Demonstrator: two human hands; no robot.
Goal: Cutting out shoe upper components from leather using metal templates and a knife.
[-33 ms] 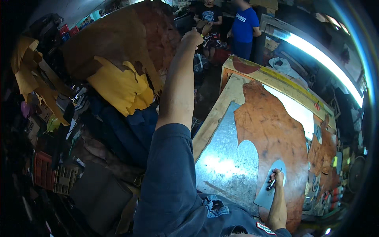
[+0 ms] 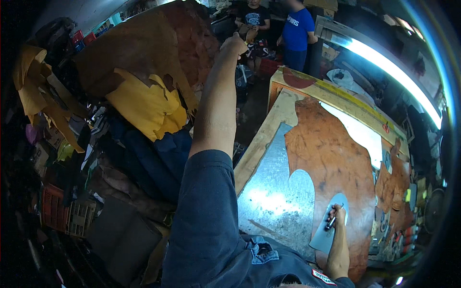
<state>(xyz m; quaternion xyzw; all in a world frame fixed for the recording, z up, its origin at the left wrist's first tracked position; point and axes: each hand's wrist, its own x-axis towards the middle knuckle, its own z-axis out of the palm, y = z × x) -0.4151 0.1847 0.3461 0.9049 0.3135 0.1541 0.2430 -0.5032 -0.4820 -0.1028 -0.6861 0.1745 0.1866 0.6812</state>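
Observation:
My left arm stretches far forward, and its hand [image 2: 234, 44] is raised, with the fingers curled away from view. Whether anything sits in that fist is hidden. My right hand [image 2: 339, 214] is closed around a black and silver pen-like tool [image 2: 330, 224]. That hand rests over a grey, round-ended template [image 2: 321, 241]. Under the template lies a large piece of brown, dark-mottled leather [image 2: 331, 144], spread on the workbench. Left of the leather is a shiny metal sheet [image 2: 273, 216].
Two people stand beyond the bench, one in a blue shirt [image 2: 295, 31], one in a black shirt [image 2: 253, 17]. A lit tube lamp [image 2: 384, 65] hangs at right. Yellow leather [image 2: 144, 103] and brown hides [image 2: 134, 43] are heaped at left. Small tools [image 2: 384, 235] lie at the right.

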